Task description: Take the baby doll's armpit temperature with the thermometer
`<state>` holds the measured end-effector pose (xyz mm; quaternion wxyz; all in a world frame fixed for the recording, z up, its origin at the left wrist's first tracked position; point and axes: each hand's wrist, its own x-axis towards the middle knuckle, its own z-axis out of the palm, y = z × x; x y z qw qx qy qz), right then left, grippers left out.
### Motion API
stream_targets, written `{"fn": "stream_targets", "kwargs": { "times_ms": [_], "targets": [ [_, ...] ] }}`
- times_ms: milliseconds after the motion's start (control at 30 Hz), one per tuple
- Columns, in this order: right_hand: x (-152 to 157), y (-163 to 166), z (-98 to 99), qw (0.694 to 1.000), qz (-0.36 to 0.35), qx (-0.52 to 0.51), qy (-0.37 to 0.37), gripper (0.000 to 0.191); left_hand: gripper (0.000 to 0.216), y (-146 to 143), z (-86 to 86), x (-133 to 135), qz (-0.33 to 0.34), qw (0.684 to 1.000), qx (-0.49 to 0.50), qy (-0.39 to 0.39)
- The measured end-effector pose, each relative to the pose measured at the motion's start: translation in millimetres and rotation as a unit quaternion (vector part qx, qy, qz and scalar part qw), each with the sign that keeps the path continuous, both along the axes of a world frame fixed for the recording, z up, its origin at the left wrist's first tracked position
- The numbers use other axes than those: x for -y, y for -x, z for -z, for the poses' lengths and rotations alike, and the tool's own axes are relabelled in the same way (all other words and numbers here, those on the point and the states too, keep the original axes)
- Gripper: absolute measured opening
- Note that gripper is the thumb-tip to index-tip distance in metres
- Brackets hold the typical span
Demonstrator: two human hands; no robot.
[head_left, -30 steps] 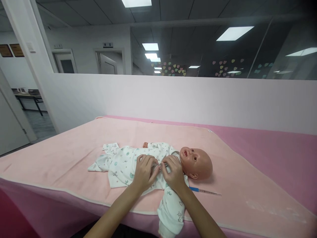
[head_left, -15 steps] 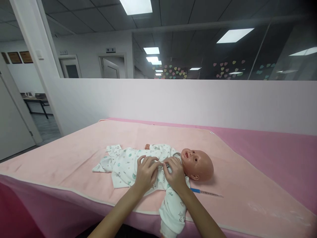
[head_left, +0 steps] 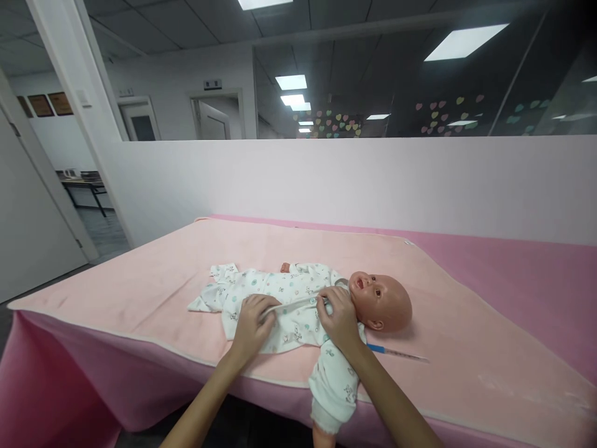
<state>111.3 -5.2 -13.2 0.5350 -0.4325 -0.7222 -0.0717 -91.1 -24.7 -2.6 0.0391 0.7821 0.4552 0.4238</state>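
A baby doll lies on its back, its head toward the right. It wears a white printed baby shirt with small animal and dot patterns. My left hand pinches the shirt's front edge near the doll's belly. My right hand grips the same edge up by the neck. Between my two hands the edge is drawn into a raised straight line, with a small snap showing close to my right fingers. One sleeved doll arm hangs over the near edge of the table.
A blue-ended thermometer lies beside the doll's head. The doll is on a peach mat over a pink cover. A white half wall with glass above stands behind. A door is at the left.
My left hand has slid left along the shirt edge, away from my right hand, and the edge is now stretched between them. The whole view has shifted slightly.
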Motion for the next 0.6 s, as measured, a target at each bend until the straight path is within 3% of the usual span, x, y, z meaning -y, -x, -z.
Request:
{"fn": "stream_targets", "kwargs": {
  "times_ms": [133,300,600],
  "targets": [
    [1,2,-3.0,0.999,0.022,0.025,-0.032,0.014,0.021,6,0.8,2,-0.014,0.999,0.042,0.017],
    [8,24,-12.7,0.993,-0.021,0.078,-0.083,0.017,0.02,-3,-0.4,4,-0.018,1.0,-0.011,-0.001],
    [11,37,-7.8,0.995,-0.074,0.057,-0.019,0.008,0.022,-6,-1.9,6,-0.025,0.997,-0.059,-0.041]
  ]
}}
